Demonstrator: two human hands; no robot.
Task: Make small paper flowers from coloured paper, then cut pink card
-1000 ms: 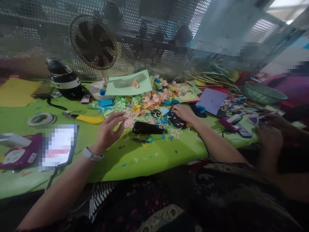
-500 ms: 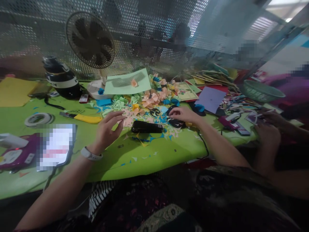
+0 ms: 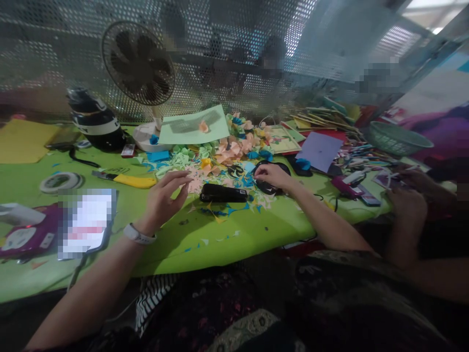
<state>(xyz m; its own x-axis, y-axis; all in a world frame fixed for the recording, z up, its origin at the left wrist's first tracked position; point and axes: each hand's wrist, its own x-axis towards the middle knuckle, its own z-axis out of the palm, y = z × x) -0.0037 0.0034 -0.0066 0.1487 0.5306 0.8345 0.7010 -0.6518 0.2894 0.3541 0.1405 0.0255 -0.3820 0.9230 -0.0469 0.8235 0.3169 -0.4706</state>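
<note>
My left hand (image 3: 166,198) hovers over the green table cover with its fingers stretched and thumb apart, holding nothing visible. It wears a white wristband (image 3: 139,233). Just right of it lies a black stapler (image 3: 223,193) among pink, blue and yellow paper scraps (image 3: 196,180). On the stapler's far right side, my right hand (image 3: 273,176) is over a black rounded object (image 3: 266,187) whose kind I cannot make out. Its fingers are loosely bent and nothing shows between them. Behind the stapler is a heap of folded peach paper pieces (image 3: 238,146).
On the left are a yellow cutter knife (image 3: 134,180), a tape roll (image 3: 60,182), a lit phone (image 3: 88,222) and a black bottle (image 3: 97,122). A fan (image 3: 138,63) stands behind. To the right are purple paper (image 3: 321,149), a green basket (image 3: 401,138) and another person's hands (image 3: 408,195).
My right hand has shifted very slightly left over the black object. A thin dark cord near my right forearm looks differently placed. My left hand keeps nearly the same pose.
</note>
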